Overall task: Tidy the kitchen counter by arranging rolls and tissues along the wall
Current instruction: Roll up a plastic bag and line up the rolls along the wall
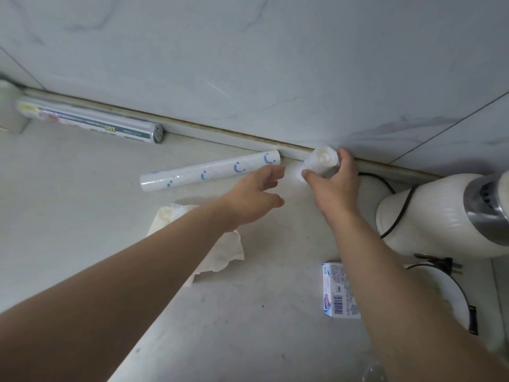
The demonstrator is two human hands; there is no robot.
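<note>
Bare forearms [137, 285] cross a pale, scuffed counter [82, 216] to the marble-tiled wall [248, 64], where the right hand [334, 186] grips a small white roll [323, 158] and the left hand [256, 197], fingers spread, hovers beside a smiley-printed roll [209, 172].

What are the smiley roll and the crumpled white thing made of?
The smiley roll is probably thin plastic film, wound up: its white surface is glossy and catches the light. The crumpled tissue looks like soft matte paper: creased, dull, with ragged edges.
</note>
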